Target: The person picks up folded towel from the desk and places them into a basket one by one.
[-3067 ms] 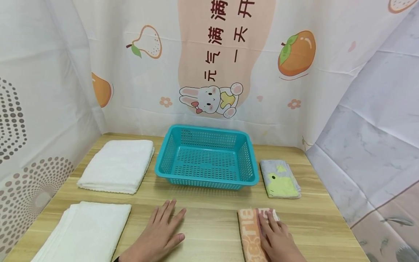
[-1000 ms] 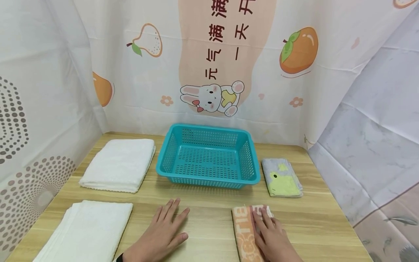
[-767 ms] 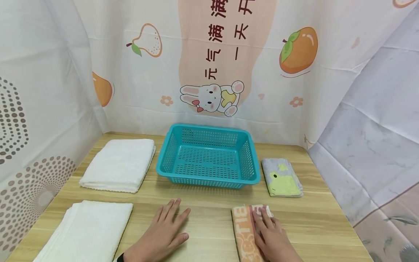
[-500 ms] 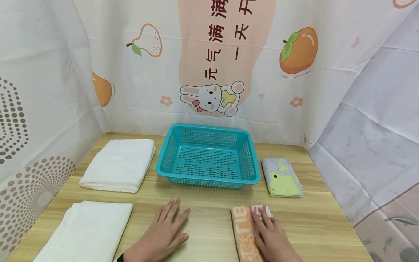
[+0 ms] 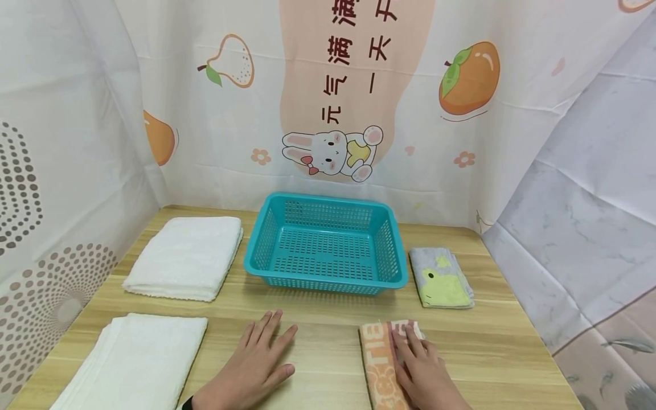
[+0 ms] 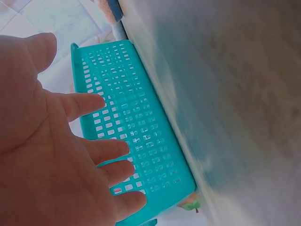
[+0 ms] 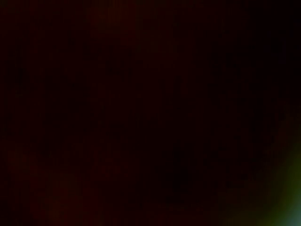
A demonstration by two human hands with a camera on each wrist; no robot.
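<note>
"Where is the towel (image 5: pixel 376 364)?"
"Five o'clock of the basket (image 5: pixel 323 283), under the right hand (image 5: pixel 424 370)."
"Grip?"
"Right: fingers laid on the towel, unclenched. Left hand (image 5: pixel 254 361), seven o'clock: fingers spread, holding nothing."

Orange lettered towel (image 5: pixel 377 359) was partly hidden under right hand (image 5: pixel 424 367), cropped by head view's bottom edge | nearer white towel (image 5: pixel 138 359) was likewise cropped | right wrist view was near-black

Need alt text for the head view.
A person's right-hand grip rests on an orange towel; the left-hand grip is spread over the table. Teal basket and gray towel beyond; two white towels at left.
</note>
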